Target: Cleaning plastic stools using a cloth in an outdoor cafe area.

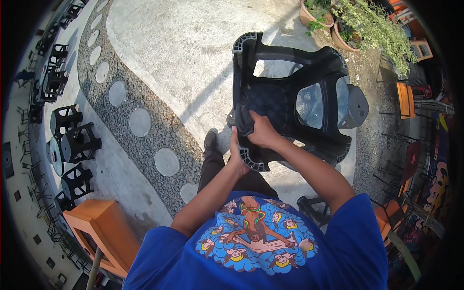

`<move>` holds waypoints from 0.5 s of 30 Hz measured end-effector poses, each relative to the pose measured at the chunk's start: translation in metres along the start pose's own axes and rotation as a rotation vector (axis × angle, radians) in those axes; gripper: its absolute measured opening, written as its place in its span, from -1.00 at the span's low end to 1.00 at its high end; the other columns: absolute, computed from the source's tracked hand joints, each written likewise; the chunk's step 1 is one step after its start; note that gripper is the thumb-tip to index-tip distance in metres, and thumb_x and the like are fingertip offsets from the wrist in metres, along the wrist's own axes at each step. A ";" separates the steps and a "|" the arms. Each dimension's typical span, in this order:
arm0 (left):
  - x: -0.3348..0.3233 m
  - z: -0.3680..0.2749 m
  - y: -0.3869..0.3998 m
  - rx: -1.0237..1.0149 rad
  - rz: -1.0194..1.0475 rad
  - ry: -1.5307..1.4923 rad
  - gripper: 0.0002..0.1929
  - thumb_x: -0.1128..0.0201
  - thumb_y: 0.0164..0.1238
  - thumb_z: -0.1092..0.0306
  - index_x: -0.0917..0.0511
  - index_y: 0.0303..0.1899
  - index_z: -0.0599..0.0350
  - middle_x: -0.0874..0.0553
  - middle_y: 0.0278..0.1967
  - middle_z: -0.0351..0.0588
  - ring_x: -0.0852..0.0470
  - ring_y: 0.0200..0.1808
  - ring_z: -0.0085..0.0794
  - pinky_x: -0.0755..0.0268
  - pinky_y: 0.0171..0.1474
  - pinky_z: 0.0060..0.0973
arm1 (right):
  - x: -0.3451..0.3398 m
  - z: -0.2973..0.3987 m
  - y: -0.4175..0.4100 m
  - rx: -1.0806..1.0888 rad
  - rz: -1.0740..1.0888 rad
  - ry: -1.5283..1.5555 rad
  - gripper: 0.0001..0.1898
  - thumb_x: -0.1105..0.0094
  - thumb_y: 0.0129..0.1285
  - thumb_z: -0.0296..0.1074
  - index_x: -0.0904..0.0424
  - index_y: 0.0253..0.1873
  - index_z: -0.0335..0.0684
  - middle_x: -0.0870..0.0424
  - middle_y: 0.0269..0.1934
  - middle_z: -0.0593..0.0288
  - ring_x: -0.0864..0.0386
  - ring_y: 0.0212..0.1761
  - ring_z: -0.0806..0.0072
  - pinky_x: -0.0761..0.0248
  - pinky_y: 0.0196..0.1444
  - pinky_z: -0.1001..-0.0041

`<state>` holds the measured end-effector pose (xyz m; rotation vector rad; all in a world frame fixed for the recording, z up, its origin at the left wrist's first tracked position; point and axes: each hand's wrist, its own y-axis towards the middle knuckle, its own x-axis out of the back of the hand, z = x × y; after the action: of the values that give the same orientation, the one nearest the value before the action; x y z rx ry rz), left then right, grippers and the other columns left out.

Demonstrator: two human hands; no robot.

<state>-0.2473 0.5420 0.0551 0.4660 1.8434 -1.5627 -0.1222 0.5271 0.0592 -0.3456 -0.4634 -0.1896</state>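
Observation:
A black plastic stool point(270, 101) is turned with its hollow underside and legs facing me. My left hand point(237, 154) grips its near left edge by one leg end. My right hand point(264, 129) is closed on a dark grey cloth point(244, 119), which lies against the inside of the stool's left side. Behind the stool, partly hidden, is a round glass tabletop point(312, 103), seen through the leg openings. Another dark stool point(358, 105) stands just right of it. Part of a further black stool point(316, 210) shows beside my right elbow.
Potted plants point(342, 38) stand at upper right. Round stepping stones point(140, 122) run through a gravel strip point(145, 92) on the left. Beyond it, several black stools point(80, 143) surround a small glass table point(56, 156). An orange cabinet point(105, 232) is at lower left, metal-legged furniture at right.

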 end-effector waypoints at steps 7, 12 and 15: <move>0.010 -0.007 -0.003 -0.003 -0.087 0.060 -0.21 0.25 0.43 -0.42 -0.33 0.38 0.03 -0.50 0.26 0.12 -0.51 0.28 -0.07 -0.32 0.35 -0.09 | -0.011 0.019 -0.007 -0.004 -0.113 0.016 -0.62 -0.33 -0.09 -0.48 -0.48 -0.11 -0.41 -0.67 -0.25 -0.26 -0.62 -0.08 -0.17 -0.52 -0.08 0.13; 0.008 -0.024 -0.014 -0.036 0.002 0.252 -0.42 0.26 0.54 -0.10 -0.37 0.33 0.12 -0.54 0.23 0.05 -0.59 0.21 -0.12 -0.47 0.26 -0.17 | 0.019 0.077 -0.028 0.066 0.105 0.197 -0.49 -0.41 0.07 -0.50 -0.47 0.15 -0.44 -0.72 -0.06 -0.04 -0.67 0.07 0.38 -0.49 0.12 0.39; 0.015 -0.022 -0.017 -0.001 -0.020 0.277 -0.42 0.26 0.55 -0.09 -0.37 0.32 0.13 -0.53 0.24 0.08 -0.58 0.22 -0.12 -0.46 0.27 -0.14 | 0.036 0.076 -0.035 0.012 0.183 0.763 -0.45 -0.37 0.13 -0.56 -0.42 0.23 -0.43 -0.66 0.07 0.05 -0.59 0.13 0.49 -0.41 0.23 0.43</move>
<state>-0.2744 0.5569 0.0583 0.6943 2.0597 -1.5733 -0.1299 0.5194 0.1495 -0.2772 0.3193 -0.1271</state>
